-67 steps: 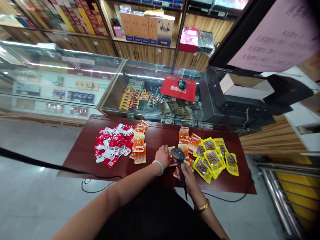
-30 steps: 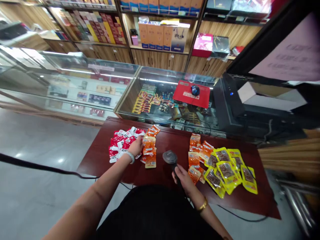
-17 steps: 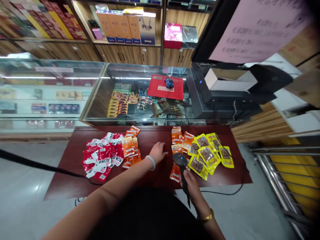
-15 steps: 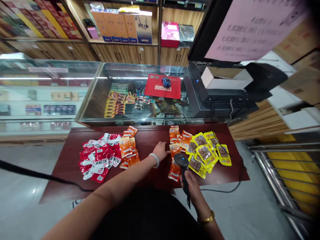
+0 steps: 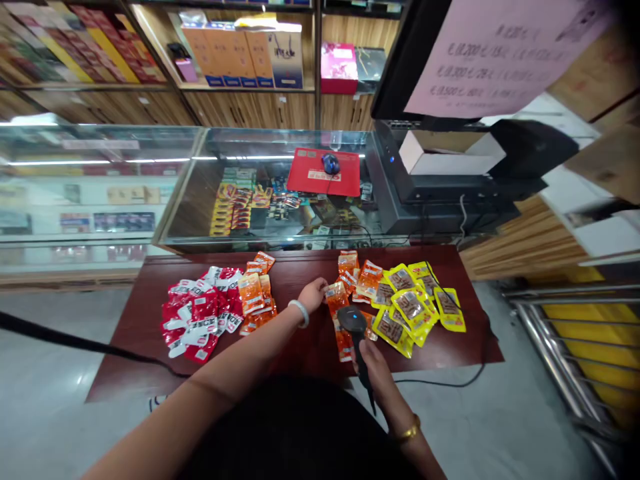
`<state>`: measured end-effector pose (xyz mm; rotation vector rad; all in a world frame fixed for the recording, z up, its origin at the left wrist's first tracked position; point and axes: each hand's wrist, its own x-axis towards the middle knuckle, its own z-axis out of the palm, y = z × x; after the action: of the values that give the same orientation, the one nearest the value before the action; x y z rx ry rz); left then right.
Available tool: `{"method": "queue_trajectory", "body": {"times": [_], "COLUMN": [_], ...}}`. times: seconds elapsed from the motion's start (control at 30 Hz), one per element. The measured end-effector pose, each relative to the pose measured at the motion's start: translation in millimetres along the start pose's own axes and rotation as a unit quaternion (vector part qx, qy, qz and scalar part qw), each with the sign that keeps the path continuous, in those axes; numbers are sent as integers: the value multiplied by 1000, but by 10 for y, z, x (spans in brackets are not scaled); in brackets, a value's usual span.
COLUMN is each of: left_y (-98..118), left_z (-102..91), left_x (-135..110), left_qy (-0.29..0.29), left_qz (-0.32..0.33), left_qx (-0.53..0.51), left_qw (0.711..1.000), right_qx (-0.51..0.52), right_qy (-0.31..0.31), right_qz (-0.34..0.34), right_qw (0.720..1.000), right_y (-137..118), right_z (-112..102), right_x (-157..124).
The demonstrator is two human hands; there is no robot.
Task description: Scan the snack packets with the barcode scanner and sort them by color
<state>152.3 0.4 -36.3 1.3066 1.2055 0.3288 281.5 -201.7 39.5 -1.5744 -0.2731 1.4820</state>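
We see a dark red-brown desk (image 5: 307, 347) with a smooth, faintly glossy top, standing on a pale, shiny floor (image 5: 465, 427). Along its far side runs a glass display case (image 5: 193, 200), with a flat red mat (image 5: 310, 167) and a rounded mouse (image 5: 331, 164) on top. Behind that we see wood-grained cupboards (image 5: 250, 110) under shelves of upright boxes; to the right stand tubular metal rails (image 5: 555, 360).

Our left hand (image 5: 313, 295) pinches the upper left edge of an orange packet (image 5: 336, 298), shiny and crinkled with a pale top, near the middle of the desk. Our right hand (image 5: 379, 377) is wrapped round the handle of a black scanner (image 5: 353, 320), whose rounded head covers the packet's lower part from our view.

Just to the right lie more orange packets (image 5: 369, 279), then flat yellow pouches (image 5: 411, 305) with brown centres, overlapping. On the left we have a heap of glossy red-and-white packets (image 5: 203, 310), with small orange sachets (image 5: 256, 293) stacked beside it.
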Motion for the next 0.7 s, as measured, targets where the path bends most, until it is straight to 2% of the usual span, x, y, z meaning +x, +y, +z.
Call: {"method": "queue_trajectory", "body": {"times": [0.13, 0.33, 0.57, 0.63, 0.7], "left_y": [-142, -188, -61, -50, -71], "left_z": [-298, -639, -811, -955, -1182], "left_x": [-112, -296, -496, -533, -558], "left_qy": [8, 51, 87, 94, 105], "left_qz": [23, 13, 15, 25, 28], "left_qx": [-22, 17, 31, 28, 28], "left_qw": [999, 998, 996, 995, 994], "right_qx": [-29, -53, -71, -73, -71], "right_qy": [-91, -145, -147, -147, -145], "right_qz": [-17, -29, -17, -13, -12], "right_qw": [995, 988, 986, 986, 987], "right_y": [-126, -197, -177, -162, -145], "right_z": [313, 742, 793, 800, 830], "right_x": [132, 310, 274, 266, 267]}}
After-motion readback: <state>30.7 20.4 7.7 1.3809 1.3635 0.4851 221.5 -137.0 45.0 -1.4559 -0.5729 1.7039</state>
